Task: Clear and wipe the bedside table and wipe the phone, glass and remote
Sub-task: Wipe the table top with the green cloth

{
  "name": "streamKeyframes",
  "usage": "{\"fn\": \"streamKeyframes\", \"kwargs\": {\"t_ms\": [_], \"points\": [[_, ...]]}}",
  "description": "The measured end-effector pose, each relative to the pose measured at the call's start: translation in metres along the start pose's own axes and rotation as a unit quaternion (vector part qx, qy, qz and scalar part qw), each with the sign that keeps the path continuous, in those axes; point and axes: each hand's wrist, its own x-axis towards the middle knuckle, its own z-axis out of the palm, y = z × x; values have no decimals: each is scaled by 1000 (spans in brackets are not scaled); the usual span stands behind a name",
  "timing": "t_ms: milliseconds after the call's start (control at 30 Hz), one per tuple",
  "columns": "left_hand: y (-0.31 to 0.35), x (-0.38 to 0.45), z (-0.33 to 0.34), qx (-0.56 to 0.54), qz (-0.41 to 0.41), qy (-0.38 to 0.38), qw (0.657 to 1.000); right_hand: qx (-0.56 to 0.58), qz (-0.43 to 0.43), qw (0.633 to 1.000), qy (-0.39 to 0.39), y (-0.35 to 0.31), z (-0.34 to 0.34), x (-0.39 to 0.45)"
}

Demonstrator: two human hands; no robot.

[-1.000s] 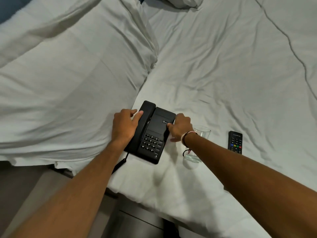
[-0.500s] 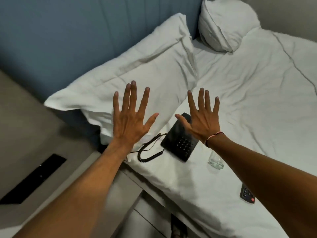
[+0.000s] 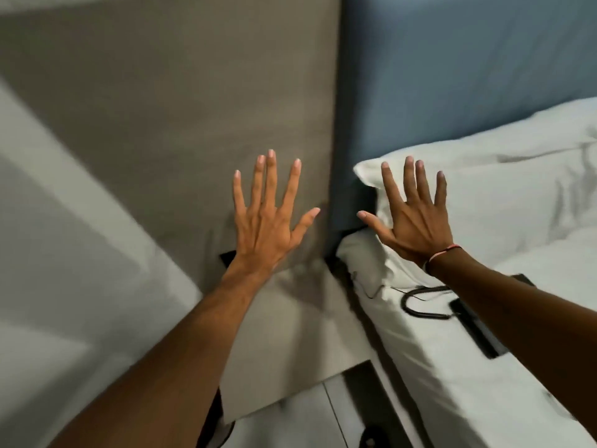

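White bed sheet at right carries black phone, mostly hidden under my right forearm; coiled phone cord loops beside it. Bedside table top bare, grey-brown, below my left hand. My left hand raised, fingers spread wide, holding nothing. My right hand same, splayed, empty, in front of white pillow. Blue headboard behind. Glass, remote out of frame.

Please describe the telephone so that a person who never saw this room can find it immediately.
Start from the white bed under the blue headboard. Near its edge, under the right forearm, lies the black phone, partly hidden. Its coiled black cord loops over the sheet; nothing else there is black.
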Motion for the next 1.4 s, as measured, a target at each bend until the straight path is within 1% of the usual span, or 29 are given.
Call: {"fn": "streamKeyframes", "kwargs": {"t_ms": [200,367,467,533,733,833,900,967,1067,1233,1267,1367,1400], "points": [[-105,-82,-40,74,-105,-50,990,36,-142,989,1,-131,-1,16],[-153,-151,-70,130,-197,-96,967,62,-266,962,-15,-223,2,13],[-170,-194,-86,169,-250,-113,947,72,-332,940,-19,-271,6,0],[-174,-220,-96,187,-277,-108,936,78,-365,928,-26,-296,9,-9],[-174,-309,-134,239,-355,-86,900,92,-478,873,-42,-367,18,-56],[-167,-354,-156,265,-401,-101,871,96,-530,841,-54,-399,20,-91],[-158,-390,-173,286,-441,-122,842,101,-569,814,-58,-421,21,-120],[-146,-420,-188,306,-464,-127,821,108,-596,793,-60,-436,18,-145],[-128,-466,-217,328,-505,-140,786,124,-644,752,-59,-455,10,-189],[-100,-533,-268,354,-562,-129,737,173,-715,674,-66,-480,-13,-267],[-95,-546,-278,352,-579,-127,725,193,-730,652,-70,-485,-19,-283],[-89,-572,-298,325,-638,-109,690,227,-773,589,-73,-497,-31,-324],[-89,-579,-303,308,-660,-105,677,227,-783,575,-73,-502,-32,-337]]}}
